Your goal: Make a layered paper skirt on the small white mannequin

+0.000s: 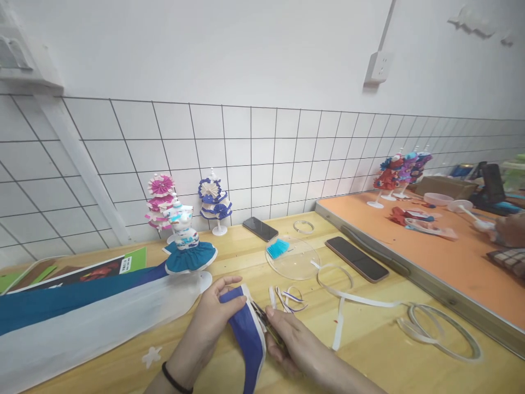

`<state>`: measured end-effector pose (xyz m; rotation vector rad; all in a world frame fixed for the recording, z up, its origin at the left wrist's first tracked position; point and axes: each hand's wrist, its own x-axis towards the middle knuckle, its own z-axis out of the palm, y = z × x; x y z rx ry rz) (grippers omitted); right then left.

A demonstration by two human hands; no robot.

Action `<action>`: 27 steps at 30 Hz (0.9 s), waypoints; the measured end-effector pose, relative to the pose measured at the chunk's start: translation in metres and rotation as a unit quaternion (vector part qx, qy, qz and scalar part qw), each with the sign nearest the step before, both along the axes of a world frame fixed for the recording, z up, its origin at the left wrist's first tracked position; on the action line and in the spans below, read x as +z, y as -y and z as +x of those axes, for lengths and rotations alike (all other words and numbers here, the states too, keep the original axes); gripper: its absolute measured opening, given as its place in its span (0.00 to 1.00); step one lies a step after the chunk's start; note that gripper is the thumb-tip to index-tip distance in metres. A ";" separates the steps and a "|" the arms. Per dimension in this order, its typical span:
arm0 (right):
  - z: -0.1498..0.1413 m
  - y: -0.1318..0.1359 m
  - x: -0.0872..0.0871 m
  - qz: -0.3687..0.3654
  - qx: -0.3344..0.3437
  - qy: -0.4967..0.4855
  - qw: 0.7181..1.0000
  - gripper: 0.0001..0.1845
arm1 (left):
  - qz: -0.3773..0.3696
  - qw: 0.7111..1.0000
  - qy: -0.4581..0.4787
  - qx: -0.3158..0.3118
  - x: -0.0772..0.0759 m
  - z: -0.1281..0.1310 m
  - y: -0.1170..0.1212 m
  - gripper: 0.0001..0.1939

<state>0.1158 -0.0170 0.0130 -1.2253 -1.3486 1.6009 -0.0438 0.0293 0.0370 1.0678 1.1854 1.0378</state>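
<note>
Between the thumb and fingers of my left hand (209,314) is a blue-violet strip of fabric or paper (245,328) with a white edge; its lower end hangs toward the bottom of the view. My right hand (293,342) grips dark scissors (260,316), whose blades lie along the strip's white edge. How far apart the blades are, I cannot tell. Thin white-and-blue offcuts (291,300) lie just beyond the scissors. Behind my left hand stands a small dress form (180,219) wearing a teal gathered skirt (191,258).
Long teal (82,290) and whitish (102,323) sheets cover the left side. Two phones (356,258), a clear disc (303,265) bearing a blue fringed piece, and double-sided tape rolls (459,350) lie on the wooden table. A co-worker's hand (511,229) shows above the raised orange table (451,262).
</note>
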 end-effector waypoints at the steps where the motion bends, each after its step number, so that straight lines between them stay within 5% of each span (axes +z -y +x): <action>1: -0.001 0.000 0.001 0.001 -0.002 0.001 1.000 0.32 | 0.004 1.000 0.001 0.004 0.000 0.000 0.000 0.21; 27: -0.006 0.003 -0.007 0.069 -0.050 -0.046 0.995 0.26 | 0.001 0.999 0.002 0.048 -0.002 0.027 0.016 0.25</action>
